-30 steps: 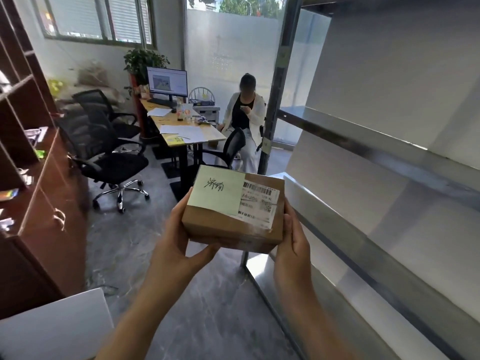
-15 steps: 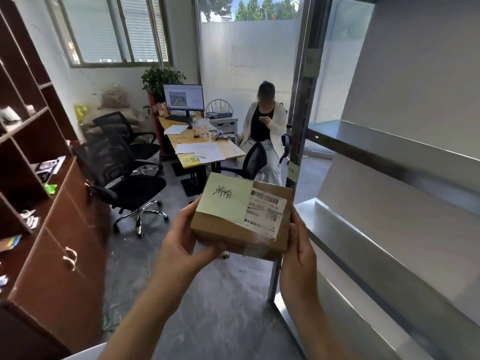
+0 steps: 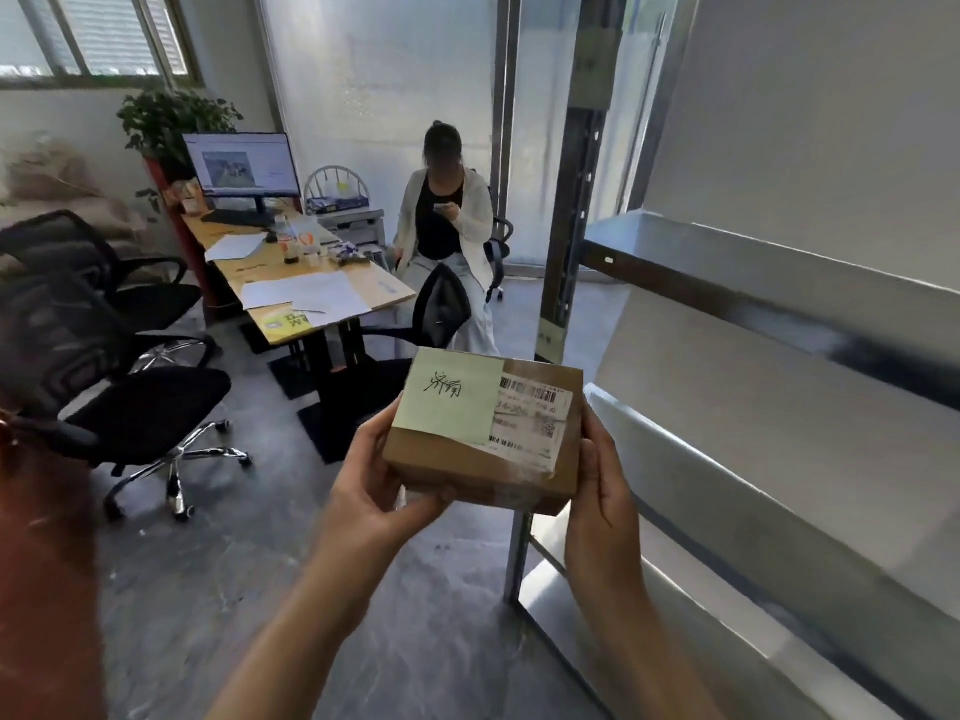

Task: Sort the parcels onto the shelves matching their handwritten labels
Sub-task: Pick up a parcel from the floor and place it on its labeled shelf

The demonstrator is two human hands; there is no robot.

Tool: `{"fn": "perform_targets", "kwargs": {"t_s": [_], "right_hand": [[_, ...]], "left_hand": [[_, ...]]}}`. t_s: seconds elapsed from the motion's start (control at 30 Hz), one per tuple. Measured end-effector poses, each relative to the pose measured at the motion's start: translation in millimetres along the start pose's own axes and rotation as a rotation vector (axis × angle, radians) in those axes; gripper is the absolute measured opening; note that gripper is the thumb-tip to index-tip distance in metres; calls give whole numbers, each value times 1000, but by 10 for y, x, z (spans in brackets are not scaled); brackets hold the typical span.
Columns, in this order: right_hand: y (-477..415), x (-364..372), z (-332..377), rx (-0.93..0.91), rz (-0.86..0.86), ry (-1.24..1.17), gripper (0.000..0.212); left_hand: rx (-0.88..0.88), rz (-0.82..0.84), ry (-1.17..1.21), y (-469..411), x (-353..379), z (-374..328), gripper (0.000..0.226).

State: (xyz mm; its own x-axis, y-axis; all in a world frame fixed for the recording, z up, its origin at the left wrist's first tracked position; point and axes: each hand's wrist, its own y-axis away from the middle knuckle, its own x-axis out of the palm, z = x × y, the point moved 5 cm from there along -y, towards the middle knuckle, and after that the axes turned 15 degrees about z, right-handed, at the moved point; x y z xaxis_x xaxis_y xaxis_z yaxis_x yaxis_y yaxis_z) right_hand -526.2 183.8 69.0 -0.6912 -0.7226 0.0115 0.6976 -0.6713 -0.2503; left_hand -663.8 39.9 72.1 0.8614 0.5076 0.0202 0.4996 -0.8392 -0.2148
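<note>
I hold a small brown cardboard parcel (image 3: 467,470) in front of me at chest height. A pale green note (image 3: 449,394) with black handwriting covers its top left, and a white shipping label (image 3: 532,415) sits beside it. My left hand (image 3: 376,485) grips the parcel's left side with the thumb under its front edge. My right hand (image 3: 602,491) is pressed against its right side. The metal shelf unit (image 3: 753,304) stands to the right, its grey shelves bare in view, with a small label on its upright post (image 3: 548,335).
A wooden desk (image 3: 311,283) with a monitor, papers and bottles stands ahead. A person sits on a chair (image 3: 447,236) behind it. Black office chairs (image 3: 119,387) stand at the left. A reddish-brown cabinet edge (image 3: 47,563) fills the lower left.
The view has swung right and closer to the shelf unit and desk. The parcel stays held in both hands, level, at about the same place before me.
</note>
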Motion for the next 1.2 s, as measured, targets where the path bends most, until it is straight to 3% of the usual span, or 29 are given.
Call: {"fn": "perform_targets", "kwargs": {"t_s": [0.33, 0.6, 1.2], "right_hand": [[-601, 623, -279, 54, -300, 106, 48], [-833, 699, -560, 110, -453, 156, 39], [-1447, -21, -1204, 139, -471, 118, 39]], "left_hand": [[-59, 332, 29, -1092, -841, 341, 78], [-135, 500, 108, -1605, -988, 691, 74], [-263, 548, 76, -2443, -545, 1383, 69]]}}
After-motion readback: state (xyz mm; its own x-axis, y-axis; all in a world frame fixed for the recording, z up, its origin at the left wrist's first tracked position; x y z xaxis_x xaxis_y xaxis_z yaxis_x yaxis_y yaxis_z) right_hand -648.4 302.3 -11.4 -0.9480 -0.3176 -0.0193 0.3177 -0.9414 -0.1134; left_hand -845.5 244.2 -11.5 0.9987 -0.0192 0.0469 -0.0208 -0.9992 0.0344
